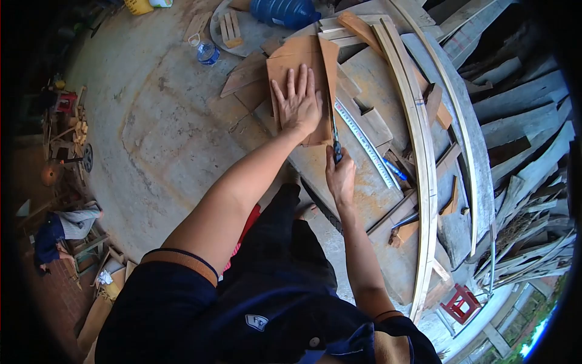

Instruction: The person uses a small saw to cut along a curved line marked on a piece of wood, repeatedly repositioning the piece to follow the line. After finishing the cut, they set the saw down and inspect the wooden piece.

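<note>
My left hand [299, 109] lies flat on a brown piece of cardboard [297, 53], fingers spread, pressing it against the table. The cardboard has a folded flap standing along its right side. My right hand [342, 176] is closed around the dark handles of a pair of scissors [337, 150], whose blades point away from me along the cardboard's lower right edge. Just right of the scissors a white measuring tape strip [364, 138] lies at a slant. A blue marker [395, 168] rests beside the strip's near end.
Long pale wooden strips [418, 139] curve along the table's right side, among wood offcuts. A large blue water jug [282, 12] and a small bottle [207, 53] are at the far side. Stacked boards [527, 109] stand right; a red stool [462, 303] is lower right. Another person [60, 233] is at left.
</note>
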`<control>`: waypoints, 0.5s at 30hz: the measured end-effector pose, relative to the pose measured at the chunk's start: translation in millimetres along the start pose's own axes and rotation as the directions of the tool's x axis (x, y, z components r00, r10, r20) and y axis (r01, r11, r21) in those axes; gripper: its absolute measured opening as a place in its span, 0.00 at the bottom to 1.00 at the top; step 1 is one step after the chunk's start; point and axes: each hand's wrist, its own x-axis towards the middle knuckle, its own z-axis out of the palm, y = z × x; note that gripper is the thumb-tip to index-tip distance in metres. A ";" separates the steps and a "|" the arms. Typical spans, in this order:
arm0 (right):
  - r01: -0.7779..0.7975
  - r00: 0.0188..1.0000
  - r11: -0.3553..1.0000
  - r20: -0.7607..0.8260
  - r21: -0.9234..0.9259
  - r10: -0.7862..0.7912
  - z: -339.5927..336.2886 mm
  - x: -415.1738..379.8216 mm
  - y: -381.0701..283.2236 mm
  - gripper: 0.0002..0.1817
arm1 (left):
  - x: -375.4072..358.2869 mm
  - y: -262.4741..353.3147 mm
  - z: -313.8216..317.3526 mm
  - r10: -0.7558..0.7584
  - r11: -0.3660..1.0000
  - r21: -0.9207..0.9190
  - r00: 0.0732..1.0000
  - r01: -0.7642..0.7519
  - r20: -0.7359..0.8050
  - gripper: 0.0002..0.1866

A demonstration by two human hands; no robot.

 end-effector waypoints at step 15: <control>-0.001 1.000 0.999 -0.003 0.041 0.001 -5.3 -69.2 73.4 0.15 | 30.8 -5.1 11.8 -0.055 0.990 0.123 0.996 0.063 -0.068 0.33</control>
